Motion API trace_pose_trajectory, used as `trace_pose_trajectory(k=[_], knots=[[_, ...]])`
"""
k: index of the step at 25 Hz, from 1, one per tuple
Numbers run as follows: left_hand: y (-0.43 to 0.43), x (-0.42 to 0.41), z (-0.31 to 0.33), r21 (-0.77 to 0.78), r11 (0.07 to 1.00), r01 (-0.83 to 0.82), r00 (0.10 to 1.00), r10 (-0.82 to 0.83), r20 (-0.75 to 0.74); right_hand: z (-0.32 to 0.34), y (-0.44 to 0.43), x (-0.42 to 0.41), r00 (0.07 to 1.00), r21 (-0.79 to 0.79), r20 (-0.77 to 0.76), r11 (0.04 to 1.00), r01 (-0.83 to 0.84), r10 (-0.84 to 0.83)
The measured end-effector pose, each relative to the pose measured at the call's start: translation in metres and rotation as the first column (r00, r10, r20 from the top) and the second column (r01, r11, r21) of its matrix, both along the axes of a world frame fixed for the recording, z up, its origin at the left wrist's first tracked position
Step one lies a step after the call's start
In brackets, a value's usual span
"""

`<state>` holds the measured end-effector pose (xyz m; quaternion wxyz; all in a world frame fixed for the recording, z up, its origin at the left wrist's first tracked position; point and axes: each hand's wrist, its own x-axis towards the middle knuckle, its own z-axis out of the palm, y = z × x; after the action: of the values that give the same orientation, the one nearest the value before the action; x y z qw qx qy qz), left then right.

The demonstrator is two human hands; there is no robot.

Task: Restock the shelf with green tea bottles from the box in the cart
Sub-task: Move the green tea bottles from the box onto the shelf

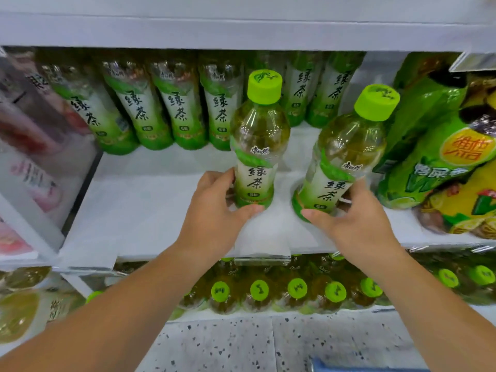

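Note:
Two green tea bottles with lime caps are over the white shelf [139, 210]. My left hand [214, 210] grips the base of the left bottle [257, 140], which stands upright. My right hand [351, 218] grips the base of the right bottle [346, 157], which tilts to the right. A row of the same green tea bottles [171, 108] stands at the back of the shelf. The cart and the box are out of view, apart from a blue edge [330, 366] at the bottom.
Bigger green and yellow bottles [434, 157] crowd the shelf's right side. A white divider and pink-labelled goods [35, 162] close the left. The shelf below holds several green-capped bottles [295, 291]. Speckled floor [241, 345] lies underneath.

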<state>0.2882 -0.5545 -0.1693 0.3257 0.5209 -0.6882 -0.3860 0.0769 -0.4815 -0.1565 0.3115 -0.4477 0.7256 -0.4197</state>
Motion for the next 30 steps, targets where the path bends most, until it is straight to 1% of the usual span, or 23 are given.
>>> trace_pose_trajectory(k=[3, 5, 8, 10, 14, 19, 24, 26, 30], knots=[[-0.012, -0.013, -0.006, -0.031, 0.996, -0.083, 0.996, 0.082, -0.028, -0.002, -0.019, -0.004, 0.995, -0.055, -0.092, 0.998, 0.020, -0.025], [-0.026, -0.023, -0.008, -0.062, 0.990, -0.126, 0.992, 0.125, -0.022, -0.003, -0.039, -0.006, 0.995, -0.097, -0.093, 0.995, 0.029, -0.038], [-0.051, -0.035, -0.010, -0.130, 0.987, -0.090, 0.993, 0.098, 0.058, -0.009, -0.071, -0.014, 0.999, -0.132, -0.052, 0.991, 0.008, -0.015], [-0.064, -0.041, -0.011, -0.161, 0.983, -0.089, 0.991, 0.104, 0.085, -0.013, -0.090, -0.019, 0.999, -0.145, -0.036, 0.989, -0.010, 0.005], [-0.079, -0.056, -0.018, -0.204, 0.962, -0.184, 0.977, 0.202, 0.072, -0.021, -0.114, -0.025, 1.000, -0.200, 0.021, 0.980, 0.008, -0.004], [-0.081, -0.064, -0.022, -0.201, 0.938, -0.281, 0.959, 0.284, -0.016, -0.030, -0.132, -0.023, 0.994, -0.243, 0.105, 0.968, 0.054, -0.030], [-0.082, -0.069, -0.019, -0.249, 0.915, -0.318, 0.943, 0.332, 0.015, -0.034, -0.138, -0.025, 0.991, -0.254, 0.137, 0.966, 0.045, -0.011], [-0.081, -0.072, -0.018, -0.213, 0.908, -0.361, 0.929, 0.370, 0.003, -0.036, -0.138, -0.026, 0.986, -0.254, 0.164, 0.966, 0.039, 0.003], [-0.079, -0.077, -0.018, -0.067, 0.883, -0.465, 0.884, 0.459, -0.088, -0.038, -0.137, -0.030, 0.981, -0.290, 0.188, 0.957, 0.022, 0.035]])
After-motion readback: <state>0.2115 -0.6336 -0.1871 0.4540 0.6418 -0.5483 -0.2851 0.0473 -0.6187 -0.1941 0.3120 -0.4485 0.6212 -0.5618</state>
